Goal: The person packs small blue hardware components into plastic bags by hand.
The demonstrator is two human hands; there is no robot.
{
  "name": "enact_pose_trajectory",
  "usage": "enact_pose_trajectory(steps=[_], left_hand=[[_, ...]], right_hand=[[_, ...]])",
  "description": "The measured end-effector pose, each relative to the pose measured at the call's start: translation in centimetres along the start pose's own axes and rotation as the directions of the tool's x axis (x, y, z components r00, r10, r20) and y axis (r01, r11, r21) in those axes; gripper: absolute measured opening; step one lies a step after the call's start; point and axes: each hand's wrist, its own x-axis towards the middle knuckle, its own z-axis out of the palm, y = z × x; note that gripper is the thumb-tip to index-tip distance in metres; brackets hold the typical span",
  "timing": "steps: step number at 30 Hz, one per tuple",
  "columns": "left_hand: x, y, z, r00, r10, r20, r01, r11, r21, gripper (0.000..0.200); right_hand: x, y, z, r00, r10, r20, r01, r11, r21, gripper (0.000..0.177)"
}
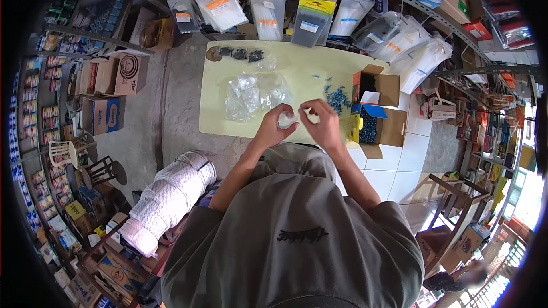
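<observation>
My left hand [275, 126] is closed around a small clear plastic bag [287, 120], which shows pale between thumb and fingers. Close against it, my right hand [323, 124] has its fingers curled in a pinch at the bag's edge; its contents, if any, are hard to see. Both hands are over the near edge of the pale yellow table [228, 131]. Beyond my left hand lie clear plastic packets [244, 97]. A loose pile of small blue pieces [338, 100] is spread just past my right hand.
Right of the pile stand an open carton of blue pieces [369, 126] and another carton with dark contents [368, 82]. Dark bundles in clear plastic [240, 54] lie at the far left. Packs of cable ties [313, 21] hang along the back. A wrapped white roll [171, 197] stands lower left.
</observation>
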Motion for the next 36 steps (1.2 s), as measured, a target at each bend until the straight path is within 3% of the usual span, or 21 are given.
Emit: enact_pose_trajectory(steps=[7, 13, 16, 18, 21, 22, 25, 32, 34, 35, 36], left_hand=[[0.9, 0.3, 0.9, 0.997, 0.026, 0.069, -0.024, 0.999, -0.033, 0.034], [0.4, 0.0, 0.8, 0.999, 0.031, 0.045, -0.030, 0.999, -0.022, 0.031], [-0.3, -0.1, 0.7, 0.999, 0.030, 0.020, -0.030, 0.999, -0.013, 0.031], [-0.8, 0.1, 0.5, 1.000, 0.018, -0.014, -0.019, 0.999, -0.027, 0.031], [-1.7, 0.4, 0.2, 0.998, 0.013, -0.065, -0.015, 0.999, -0.029, 0.030], [-2.1, 0.3, 0.1, 0.997, 0.010, -0.071, -0.011, 1.000, -0.025, 0.030], [-2.9, 0.1, 0.1, 0.991, -0.038, -0.124, 0.036, 0.999, -0.018, 0.029], [-3.0, 0.0, 0.1, 0.988, -0.087, -0.131, 0.084, 0.996, -0.027, 0.029], [-2.5, 0.0, 0.1, 0.991, -0.071, -0.117, 0.069, 0.997, -0.026, 0.029], [-2.2, -0.1, 0.1, 0.993, -0.051, -0.106, 0.049, 0.999, -0.022, 0.029], [-1.9, -0.1, 0.2, 0.995, -0.030, -0.094, 0.029, 0.999, -0.019, 0.029]], right_hand=[[-1.7, -0.6, 0.4, 0.998, -0.050, 0.045, 0.048, 0.998, 0.032, 0.018], [1.4, 5.0, 1.1, 0.985, 0.170, 0.042, -0.174, 0.979, 0.108, 0.017], [3.8, 12.0, 3.4, 0.979, 0.179, 0.094, -0.178, 0.984, -0.013, 0.018], [5.1, 16.3, 5.0, 0.978, 0.167, 0.125, -0.118, 0.936, -0.330, 0.022], [6.5, 20.5, 6.5, 0.967, 0.164, 0.192, -0.052, 0.874, -0.484, 0.029], [6.7, 21.0, 6.6, 0.941, 0.221, 0.257, -0.061, 0.856, -0.514, 0.027], [6.8, 22.2, 7.3, 0.943, 0.189, 0.275, -0.005, 0.832, -0.555, 0.020], [5.8, 18.9, 5.8, 0.930, 0.242, 0.278, -0.077, 0.866, -0.495, 0.014], [5.5, 15.7, 4.7, 0.959, 0.151, 0.239, -0.070, 0.946, -0.318, 0.012], [5.1, 13.8, 3.9, 0.959, 0.156, 0.237, -0.074, 0.945, -0.320, 0.012], [4.7, 11.7, 3.1, 0.968, 0.113, 0.223, -0.082, 0.986, -0.143, 0.014]])
